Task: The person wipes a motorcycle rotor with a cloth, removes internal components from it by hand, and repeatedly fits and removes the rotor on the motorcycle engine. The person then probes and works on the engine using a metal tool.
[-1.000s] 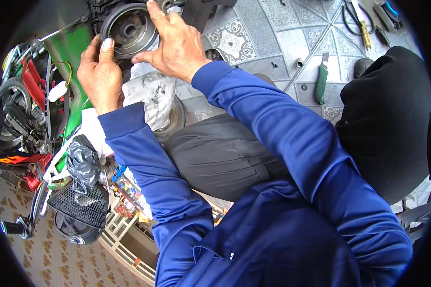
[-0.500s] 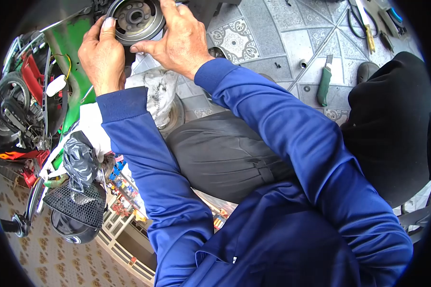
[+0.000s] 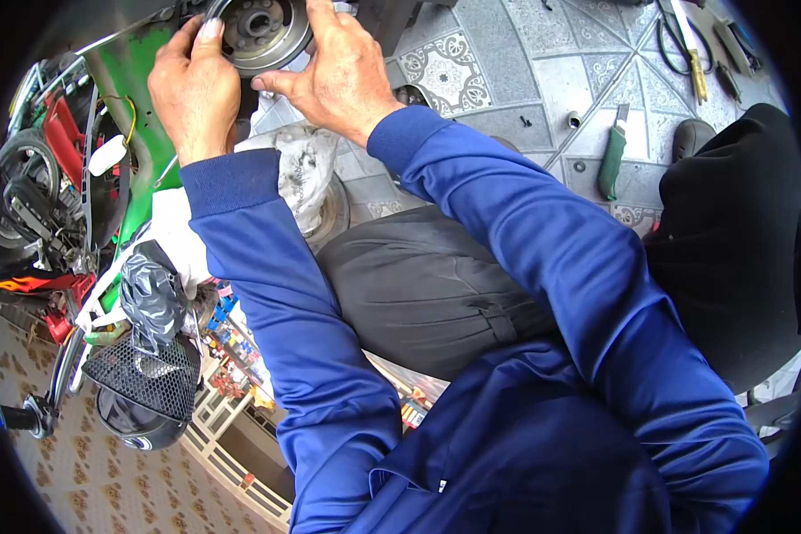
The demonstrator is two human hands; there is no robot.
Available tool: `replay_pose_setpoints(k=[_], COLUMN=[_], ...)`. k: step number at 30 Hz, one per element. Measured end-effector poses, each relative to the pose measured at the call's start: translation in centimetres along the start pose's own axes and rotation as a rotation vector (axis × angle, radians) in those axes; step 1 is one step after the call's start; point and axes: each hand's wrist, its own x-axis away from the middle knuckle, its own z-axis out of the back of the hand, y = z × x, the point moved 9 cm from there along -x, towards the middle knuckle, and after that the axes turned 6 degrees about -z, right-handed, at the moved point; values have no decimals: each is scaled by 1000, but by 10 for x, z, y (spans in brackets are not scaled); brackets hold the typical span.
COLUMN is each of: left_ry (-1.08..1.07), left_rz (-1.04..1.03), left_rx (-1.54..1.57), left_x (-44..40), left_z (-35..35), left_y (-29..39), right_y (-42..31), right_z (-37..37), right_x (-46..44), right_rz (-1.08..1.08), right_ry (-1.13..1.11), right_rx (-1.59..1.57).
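Note:
At the top of the head view is a round metal hub (image 3: pixel 260 55), with a raised centre and holes around it; the frame cuts off its upper edge. My left hand (image 3: pixel 196 93) grips its left side, fingers curled at the rim and thumb lying on the edge. On the opposite side, my right hand (image 3: pixel 345 82) has its fingers at the right rim, their tips partly out of frame. The right thumb points left just under the hub's lower edge. Below the hands lies a dirty whitish cloth or bag (image 3: pixel 298 173).
A green panel (image 3: pixel 142 107) stands left of my hands. On the tiled floor lie a green-handled knife (image 3: pixel 611 160), a metal socket (image 3: pixel 573 119), scissors (image 3: pixel 672 49) and a yellow-handled screwdriver (image 3: pixel 699 80). At lower left are a black mesh basket (image 3: pixel 147 378) and a dark helmet (image 3: pixel 138 423).
The whole view has shifted slightly, with floor items lower and further right. Both hands stay at the hub. My right thumb sits a little further from its lower rim.

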Motion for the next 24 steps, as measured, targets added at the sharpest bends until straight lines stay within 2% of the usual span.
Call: replay_pose_setpoints(k=[4,8,12,13,16,17,18,19,20,23,24], left_ry=[-14,-41,-131,-208,-328,-282,-230,-268,-253,-237,-211], left_rz=[-6,77,29,35,201,248,259,226,280,403,385], left_rx=[-59,-21,-68,-56,-61,70,30,-64,17,2,42], left_x=[0,5,12,16,47,59,70,74,77,84,83], left_z=[3,2,18,26,58,60,62,57,51,46,43], left_y=[1,-5,28,28,27,21,15,22,11,-1,1], right_y=[-4,3,3,5,-8,-7,-5,-2,3,18,18], right_z=[4,0,-8,-16,-20,-23,-27,-28,-28,-32,-34], right_x=[5,13,28,28,45,51,58,63,64,68,66], right_rz=[33,16,93,39,106,95,81,72,71,-53,-53], right_ry=[33,50,100,8,-93,-136,-181,-209,-206,-229,-234], right_rx=[-11,-57,-61,-99,-173,-151,-131,-119,-115,-136,-139])
